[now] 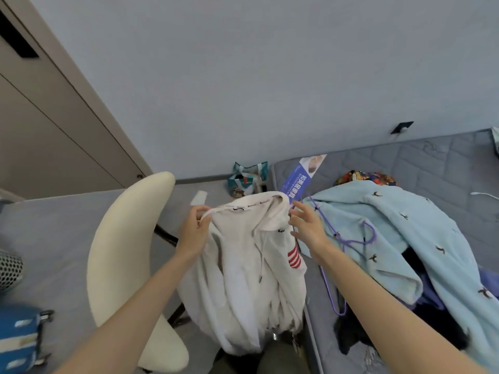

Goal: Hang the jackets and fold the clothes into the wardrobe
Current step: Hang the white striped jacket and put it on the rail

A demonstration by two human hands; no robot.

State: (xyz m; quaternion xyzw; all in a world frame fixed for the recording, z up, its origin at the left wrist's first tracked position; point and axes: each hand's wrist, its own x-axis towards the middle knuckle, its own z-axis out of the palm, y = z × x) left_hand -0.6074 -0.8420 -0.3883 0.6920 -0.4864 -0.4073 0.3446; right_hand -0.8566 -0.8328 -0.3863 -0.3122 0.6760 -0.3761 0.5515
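Nearest: the white hoodie [243, 265] is held up in front of the body, its hem bunched low. It is judged soft, limp, mid-weight fleece: no stiffness, it sags from any single grip, and it is neither fragile nor slippery. At the hoodie's left neckline the edge is pinched by the left hand [193, 233], fingers curled. At its right hood edge the right hand [307, 228] is spread, fingers straight, nothing gripped; contact cannot be confirmed. The best hold is judged to be both shoulder seams, so the body hangs flat. Left of the hoodie a cream chair [121, 252] is seen. Right of it, purple hangers [351, 241] and a light blue garment [391, 225] are laid on the mattress [432, 163]. Far left beyond it, the wardrobe door [54, 130] is shut.
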